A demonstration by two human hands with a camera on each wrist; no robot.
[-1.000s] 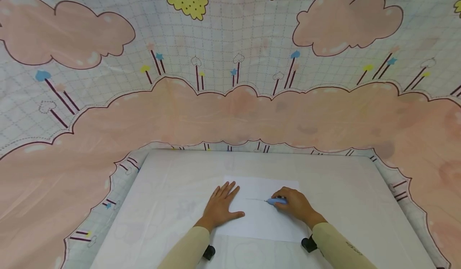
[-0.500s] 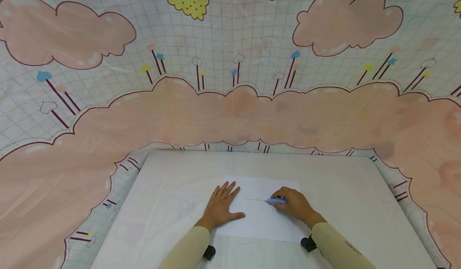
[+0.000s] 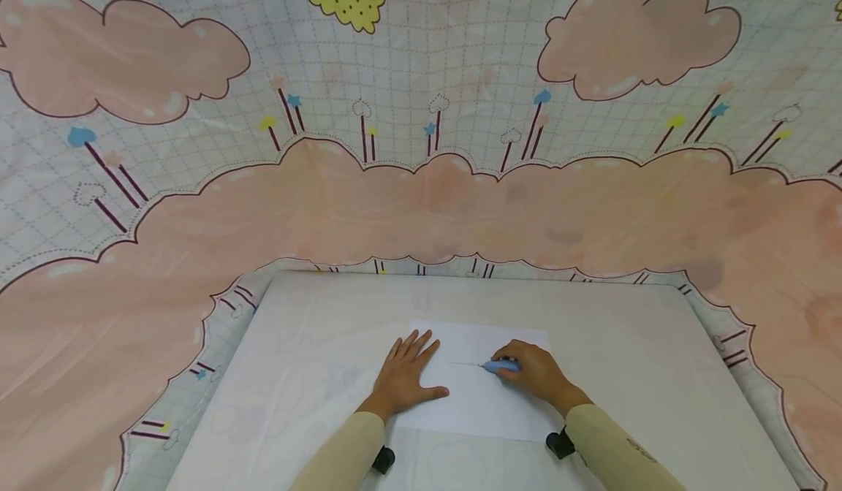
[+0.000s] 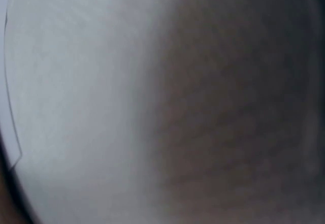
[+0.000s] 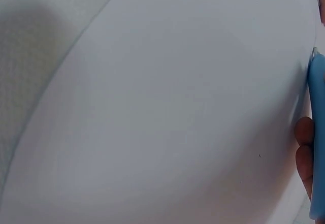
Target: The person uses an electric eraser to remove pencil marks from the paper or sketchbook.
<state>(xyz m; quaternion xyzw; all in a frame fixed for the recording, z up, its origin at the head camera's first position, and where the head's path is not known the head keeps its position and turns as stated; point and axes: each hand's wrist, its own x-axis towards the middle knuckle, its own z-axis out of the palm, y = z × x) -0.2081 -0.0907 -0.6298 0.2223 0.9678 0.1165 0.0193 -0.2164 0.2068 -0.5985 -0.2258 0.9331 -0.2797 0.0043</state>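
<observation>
A white sheet of paper (image 3: 483,410) lies on the pale table. Across its left edge rests my left hand (image 3: 403,378), palm down, fingers straight and spread, thumb pointing right. My right hand (image 3: 536,370) grips a chunky light blue pen-shaped tool (image 3: 502,366) between thumb and fingers, its tip pointing left at the paper. From that tip a thin straight line (image 3: 463,364) runs left on the sheet. In the right wrist view the blue tool (image 5: 318,137) shows a small metal tip; its exact kind cannot be told. The left wrist view is blurred.
The covered table (image 3: 316,330) reaches back to a patterned cloth (image 3: 460,210) with clouds, which hangs behind and at both sides. A black wrist device (image 3: 384,460) sits under the left sleeve, another black device (image 3: 560,444) under the right sleeve.
My right hand and the blue tool have shifted slightly left along the line. The left hand stays in place on the paper.
</observation>
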